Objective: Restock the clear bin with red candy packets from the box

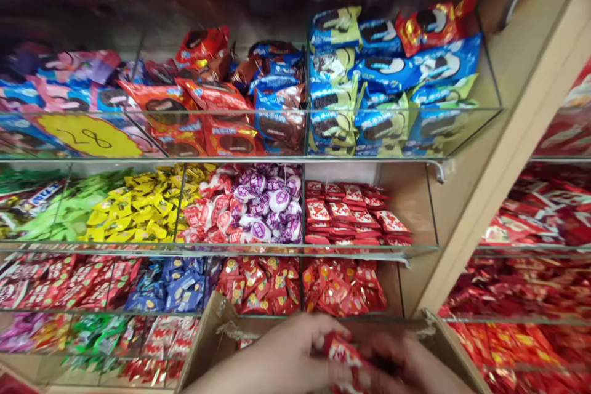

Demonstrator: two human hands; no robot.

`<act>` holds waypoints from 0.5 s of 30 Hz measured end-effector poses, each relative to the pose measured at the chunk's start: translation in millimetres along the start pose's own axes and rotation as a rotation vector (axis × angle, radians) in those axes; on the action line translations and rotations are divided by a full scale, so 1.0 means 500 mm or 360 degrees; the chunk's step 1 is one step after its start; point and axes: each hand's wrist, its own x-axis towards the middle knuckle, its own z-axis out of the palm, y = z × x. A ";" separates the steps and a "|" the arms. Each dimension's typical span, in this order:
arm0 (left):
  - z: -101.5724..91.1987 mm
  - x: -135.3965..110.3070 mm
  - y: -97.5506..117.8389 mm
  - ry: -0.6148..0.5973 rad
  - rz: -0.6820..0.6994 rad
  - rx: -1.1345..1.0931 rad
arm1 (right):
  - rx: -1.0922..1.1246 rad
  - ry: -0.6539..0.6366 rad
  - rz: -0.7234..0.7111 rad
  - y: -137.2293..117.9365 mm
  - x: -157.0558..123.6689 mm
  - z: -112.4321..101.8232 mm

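Both my hands are low in the picture, over an open cardboard box point(196, 345). My left hand point(295, 348) is closed around small red snack packets point(344, 354) with white print. From the other side my right hand point(410, 354), blurred by motion, curls its fingers against the same packets. How many packets there are cannot be made out. Similar red and white packets point(355, 212) lie stacked in a shelf compartment above. Just beyond the box, red candy packets point(344, 286) fill a lower compartment. My forearms and hands hide most of the box's inside.
Clear-fronted shelves hold blue cookie packets point(388, 71), purple wrapped candies point(270, 200) and yellow packets point(138, 203). A yellow tag point(90, 135) reads 28. A wooden upright point(503, 154) separates these from red packets point(526, 283) at right. Clear shelf fronts overhang the box's far side.
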 end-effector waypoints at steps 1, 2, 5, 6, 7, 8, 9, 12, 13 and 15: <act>0.005 0.006 0.005 0.0136 0.0000 -0.0089 | 0.0096 0.0064 0.0008 0.001 0.003 -0.004; 0.009 0.011 0.009 0.0261 0.0008 -0.0161 | 0.0219 0.0127 0.0012 0.002 0.007 -0.005; 0.014 0.022 0.018 0.0451 0.0070 -0.0339 | 0.0644 0.0304 0.0001 0.003 0.022 0.000; 0.014 0.024 0.020 0.0472 0.0083 -0.0399 | 0.0760 0.0337 0.0002 0.002 0.026 0.003; 0.014 0.024 0.022 0.0489 0.0084 -0.0464 | 0.0843 0.0357 0.0008 0.001 0.031 0.005; 0.014 0.024 0.023 0.0510 0.0084 -0.0515 | 0.0914 0.0382 0.0015 0.001 0.035 0.006; 0.014 0.024 0.023 0.0539 0.0080 -0.0563 | 0.0987 0.0407 0.0025 0.000 0.039 0.008; 0.018 0.025 0.018 0.0569 0.0054 -0.0698 | 0.1222 0.0482 0.0058 0.002 0.050 0.012; 0.020 0.026 0.015 0.0559 0.0042 -0.0732 | 0.1298 0.0513 0.0073 0.003 0.052 0.015; 0.022 0.029 0.007 0.0526 0.0009 -0.0755 | 0.1393 0.0577 0.0095 0.006 0.055 0.020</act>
